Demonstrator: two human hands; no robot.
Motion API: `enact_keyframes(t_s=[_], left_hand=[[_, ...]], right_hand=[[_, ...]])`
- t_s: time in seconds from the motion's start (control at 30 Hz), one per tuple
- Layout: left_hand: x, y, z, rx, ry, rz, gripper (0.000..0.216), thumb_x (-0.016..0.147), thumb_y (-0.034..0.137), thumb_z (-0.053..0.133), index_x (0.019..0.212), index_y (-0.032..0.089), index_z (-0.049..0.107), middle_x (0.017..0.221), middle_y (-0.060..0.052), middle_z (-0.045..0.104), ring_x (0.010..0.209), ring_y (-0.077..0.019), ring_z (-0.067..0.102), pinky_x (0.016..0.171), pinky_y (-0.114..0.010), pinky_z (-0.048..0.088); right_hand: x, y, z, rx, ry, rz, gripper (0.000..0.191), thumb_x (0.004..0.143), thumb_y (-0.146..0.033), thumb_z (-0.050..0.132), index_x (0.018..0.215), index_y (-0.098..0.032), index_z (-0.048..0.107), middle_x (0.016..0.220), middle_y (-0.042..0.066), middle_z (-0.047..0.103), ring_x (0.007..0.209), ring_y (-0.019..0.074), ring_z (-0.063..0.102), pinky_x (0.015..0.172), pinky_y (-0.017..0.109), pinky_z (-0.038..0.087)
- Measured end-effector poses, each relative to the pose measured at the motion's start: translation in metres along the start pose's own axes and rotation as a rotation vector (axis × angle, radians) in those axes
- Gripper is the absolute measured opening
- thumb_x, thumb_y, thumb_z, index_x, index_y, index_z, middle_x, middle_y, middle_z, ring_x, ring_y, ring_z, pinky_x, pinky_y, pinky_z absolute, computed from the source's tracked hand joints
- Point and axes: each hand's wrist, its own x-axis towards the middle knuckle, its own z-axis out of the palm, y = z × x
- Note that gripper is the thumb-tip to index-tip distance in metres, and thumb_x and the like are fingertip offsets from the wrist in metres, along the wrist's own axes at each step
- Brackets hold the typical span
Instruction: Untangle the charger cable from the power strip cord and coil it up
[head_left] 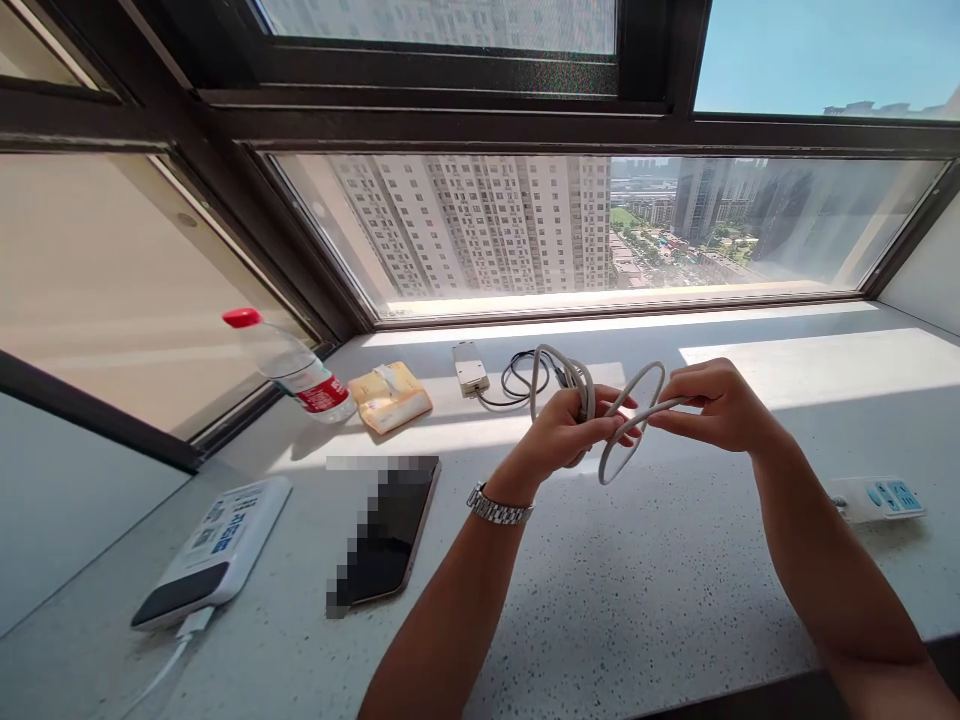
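Observation:
A light grey cable (654, 408), partly wound into loops, hangs between my two hands above the sill. My left hand (574, 430), with a metal watch on its wrist, is closed around the coiled loops. My right hand (712, 405) pinches a stretch of the same cable to the right, fingers pressed together. Behind the left hand, a small whitish box (469, 370) lies on the sill with a thin black cord (517, 375) running from it toward the coil. Whether cord and grey cable are joined is hidden by the loops and the hand.
On the left stand a red-capped bottle (300, 370) and a yellow tissue pack (391, 397). Nearer lie a phone (386, 535) and a white power bank (217, 550) with a plugged-in cable. A power strip (881, 498) lies at right. The window frame (525, 130) bounds the back.

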Motion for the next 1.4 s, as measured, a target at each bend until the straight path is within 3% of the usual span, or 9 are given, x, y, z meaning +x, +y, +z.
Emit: enact_keyframes(t_s=[0.2, 0.33, 0.43, 0.6, 0.73, 0.87, 1.03, 1.23, 1.4], left_hand=[[0.003, -0.006, 0.010, -0.391, -0.130, -0.092, 0.033, 0.076, 0.038, 0.074, 0.093, 0.012, 0.063, 0.060, 0.002, 0.058, 0.048, -0.0108, 0.058, 0.053, -0.025, 0.051], [0.005, -0.012, 0.016, -0.493, -0.181, -0.150, 0.029, 0.075, 0.035, 0.074, 0.082, 0.013, 0.056, 0.055, 0.006, 0.048, 0.043, -0.0093, 0.052, 0.051, -0.026, 0.051], [0.003, -0.009, 0.021, -0.583, -0.226, -0.158, 0.028, 0.075, 0.034, 0.072, 0.083, 0.013, 0.055, 0.052, 0.006, 0.048, 0.038, -0.0081, 0.047, 0.043, -0.022, 0.043], [-0.006, 0.012, 0.023, -0.733, -0.055, -0.015, 0.019, 0.077, 0.028, 0.068, 0.083, 0.016, 0.056, 0.050, 0.009, 0.036, 0.035, -0.0045, 0.034, 0.041, -0.019, 0.036], [-0.016, 0.030, 0.009, -0.781, 0.142, 0.234, 0.009, 0.082, 0.024, 0.063, 0.086, 0.018, 0.058, 0.051, 0.010, 0.032, 0.036, -0.0042, 0.030, 0.041, -0.019, 0.035], [-0.026, 0.042, -0.020, -0.780, 0.297, 0.491, 0.005, 0.087, 0.026, 0.062, 0.089, 0.022, 0.061, 0.050, 0.010, 0.039, 0.037, -0.0036, 0.033, 0.043, -0.019, 0.036], [-0.032, 0.044, -0.049, -0.721, 0.482, 0.616, 0.007, 0.090, 0.026, 0.060, 0.092, 0.023, 0.065, 0.055, 0.009, 0.055, 0.043, -0.0036, 0.046, 0.048, -0.019, 0.042], [-0.019, 0.033, -0.027, -0.269, 0.674, 0.654, 0.025, 0.071, 0.037, 0.082, 0.090, 0.026, 0.070, 0.064, 0.004, 0.067, 0.059, -0.0129, 0.065, 0.060, -0.026, 0.055], [-0.011, 0.021, -0.001, 0.016, 0.572, 0.578, 0.024, 0.078, 0.038, 0.076, 0.095, 0.022, 0.070, 0.070, 0.000, 0.072, 0.067, -0.0165, 0.070, 0.071, -0.031, 0.059]], right_hand=[[0.005, 0.015, 0.001, 0.053, 0.373, 0.084, 0.044, 0.072, -0.061, 0.071, 0.064, -0.018, 0.066, 0.049, -0.004, 0.040, 0.048, 0.0090, 0.032, 0.049, 0.026, 0.027], [0.008, 0.029, 0.009, 0.107, 0.472, 0.170, 0.048, 0.062, -0.065, 0.077, 0.062, -0.019, 0.062, 0.049, -0.004, 0.041, 0.049, 0.0094, 0.032, 0.049, 0.027, 0.027], [0.010, 0.048, 0.017, 0.231, 0.440, 0.243, 0.052, 0.057, -0.068, 0.077, 0.064, -0.019, 0.060, 0.051, -0.003, 0.044, 0.051, 0.0109, 0.036, 0.050, 0.027, 0.030], [0.010, 0.076, 0.025, 0.304, 0.258, 0.355, 0.052, 0.064, -0.068, 0.071, 0.060, -0.019, 0.053, 0.052, -0.006, 0.036, 0.051, 0.0087, 0.031, 0.049, 0.025, 0.026], [0.007, 0.082, 0.028, 0.195, -0.027, 0.459, 0.047, 0.072, -0.060, 0.066, 0.059, -0.018, 0.050, 0.053, -0.006, 0.037, 0.049, 0.0078, 0.034, 0.050, 0.024, 0.028], [0.003, 0.090, 0.033, 0.114, -0.332, 0.589, 0.040, 0.074, -0.055, 0.066, 0.064, -0.018, 0.055, 0.059, -0.001, 0.053, 0.052, 0.0113, 0.048, 0.052, 0.026, 0.035], [0.002, 0.093, 0.042, -0.014, -0.532, 0.646, 0.046, 0.074, -0.054, 0.067, 0.054, -0.019, 0.045, 0.053, -0.003, 0.046, 0.046, 0.0082, 0.034, 0.048, 0.026, 0.024], [0.010, 0.048, 0.038, 0.045, -0.771, 0.588, 0.048, 0.075, -0.065, 0.061, 0.064, -0.018, 0.053, 0.063, 0.000, 0.055, 0.054, 0.0111, 0.045, 0.054, 0.027, 0.030], [0.012, 0.018, 0.041, -0.053, -0.883, 0.561, 0.050, 0.077, -0.067, 0.057, 0.065, -0.019, 0.051, 0.065, 0.000, 0.054, 0.054, 0.0111, 0.043, 0.054, 0.027, 0.027]])
